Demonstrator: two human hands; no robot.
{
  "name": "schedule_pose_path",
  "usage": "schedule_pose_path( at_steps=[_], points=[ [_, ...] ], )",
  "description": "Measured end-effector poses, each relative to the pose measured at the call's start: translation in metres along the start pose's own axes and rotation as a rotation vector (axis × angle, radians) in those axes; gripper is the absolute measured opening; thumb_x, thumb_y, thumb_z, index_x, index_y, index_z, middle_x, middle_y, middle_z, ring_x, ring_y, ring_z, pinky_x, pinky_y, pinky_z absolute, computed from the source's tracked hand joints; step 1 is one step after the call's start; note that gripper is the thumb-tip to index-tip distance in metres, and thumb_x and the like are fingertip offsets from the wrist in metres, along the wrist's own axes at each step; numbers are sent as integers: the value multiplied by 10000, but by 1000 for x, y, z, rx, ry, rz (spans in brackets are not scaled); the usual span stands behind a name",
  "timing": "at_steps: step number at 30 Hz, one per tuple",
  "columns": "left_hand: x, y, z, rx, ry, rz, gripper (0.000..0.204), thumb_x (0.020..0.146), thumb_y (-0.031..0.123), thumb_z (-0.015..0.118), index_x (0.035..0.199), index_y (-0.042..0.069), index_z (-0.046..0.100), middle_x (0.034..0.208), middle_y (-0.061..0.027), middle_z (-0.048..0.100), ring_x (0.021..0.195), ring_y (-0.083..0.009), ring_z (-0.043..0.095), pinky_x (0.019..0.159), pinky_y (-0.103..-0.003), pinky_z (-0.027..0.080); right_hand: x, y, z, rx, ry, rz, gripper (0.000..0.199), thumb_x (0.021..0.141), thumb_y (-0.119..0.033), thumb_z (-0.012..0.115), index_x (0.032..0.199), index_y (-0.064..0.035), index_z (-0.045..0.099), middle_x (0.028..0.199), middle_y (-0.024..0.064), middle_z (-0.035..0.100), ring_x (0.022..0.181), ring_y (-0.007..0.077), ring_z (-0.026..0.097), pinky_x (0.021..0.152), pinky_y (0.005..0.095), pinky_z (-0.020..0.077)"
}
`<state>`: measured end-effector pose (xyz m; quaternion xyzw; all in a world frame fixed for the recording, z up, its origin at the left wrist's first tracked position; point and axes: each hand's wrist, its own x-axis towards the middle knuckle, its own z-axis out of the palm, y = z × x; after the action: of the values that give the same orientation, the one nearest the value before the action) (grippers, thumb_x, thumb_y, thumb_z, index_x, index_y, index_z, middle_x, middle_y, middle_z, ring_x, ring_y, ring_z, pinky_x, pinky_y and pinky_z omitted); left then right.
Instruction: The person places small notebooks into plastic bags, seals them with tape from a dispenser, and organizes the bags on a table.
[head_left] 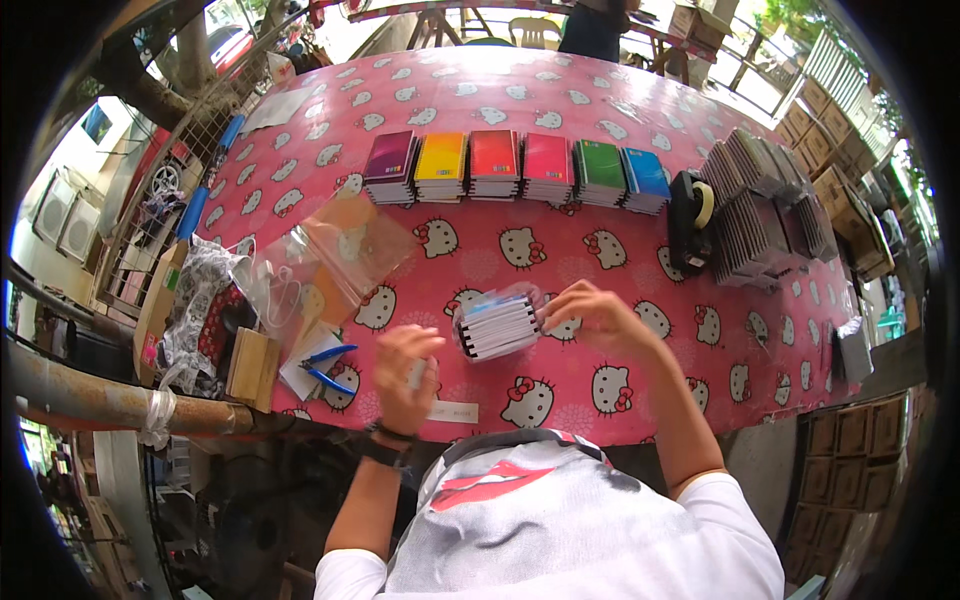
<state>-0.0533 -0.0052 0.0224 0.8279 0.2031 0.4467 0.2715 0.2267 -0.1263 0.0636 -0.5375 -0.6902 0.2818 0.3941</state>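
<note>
A small stack of notebooks (500, 328) lies in a clear plastic bag at the middle of the table, their white page edges and dark bindings showing. Just left of it is my left hand (402, 372), raised, its thumb and fingers apart. A small whitish patch shows between them; I cannot make out what it is. My right hand (600, 316) reaches the bag's right end with bent fingers, pinching the clear plastic there. Below my left hand, at the near edge, lies a white paper strip (455, 412) with print on it.
Several notebook stacks (492, 165) in different colours stand in a row beyond. Right of them are a black tape dispenser (688, 225) and wrapped packs (748, 235). Blue-handled pliers or cutters (330, 370), a wooden block (252, 368) and clear plastic bags (350, 245) lie to the left.
</note>
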Motion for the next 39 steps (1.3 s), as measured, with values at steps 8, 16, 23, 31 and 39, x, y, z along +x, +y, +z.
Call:
schedule_pose_path(
  at_steps=[8,16,23,31,39],
  points=[
    [-9,-9,13,114,-428,65,699,645,97,639,1318,116,451,1405,-66,381,1329,-308,265,1032,-452,237,2,22,21,-104,-91,-14,768,480,145,462,1075,-294,669,1352,-77,466,1273,284,298,1036,472,229],
    [7,-7,11,98,-592,86,791,567,100,677,1321,146,445,1415,-79,361,1357,-346,192,1082,-483,177,18,15,17,-169,-315,-19,780,492,82,613,1122,-377,629,1434,-76,353,1342,299,194,1058,520,164],
    [5,-7,10,156,-642,39,815,570,93,670,1336,231,428,1447,-22,317,1376,-331,145,1092,-514,111,21,7,10,-279,-439,-17,791,509,54,671,1139,-419,604,1499,-58,207,1387,334,58,1074,542,118],
    [24,-5,20,128,-752,128,802,548,134,719,1294,289,468,1446,-11,312,1380,-341,126,1080,-560,118,30,17,25,-205,-478,-96,791,457,44,685,1117,-389,629,1514,-6,160,1388,367,-10,1074,565,92],
    [35,-2,18,227,-820,121,792,558,189,786,1280,308,485,1444,-18,314,1367,-363,149,1060,-587,157,28,23,-13,-24,-9,-87,518,594,-232,642,1108,-180,657,1448,77,325,1367,309,151,1085,481,168]
  ],
)
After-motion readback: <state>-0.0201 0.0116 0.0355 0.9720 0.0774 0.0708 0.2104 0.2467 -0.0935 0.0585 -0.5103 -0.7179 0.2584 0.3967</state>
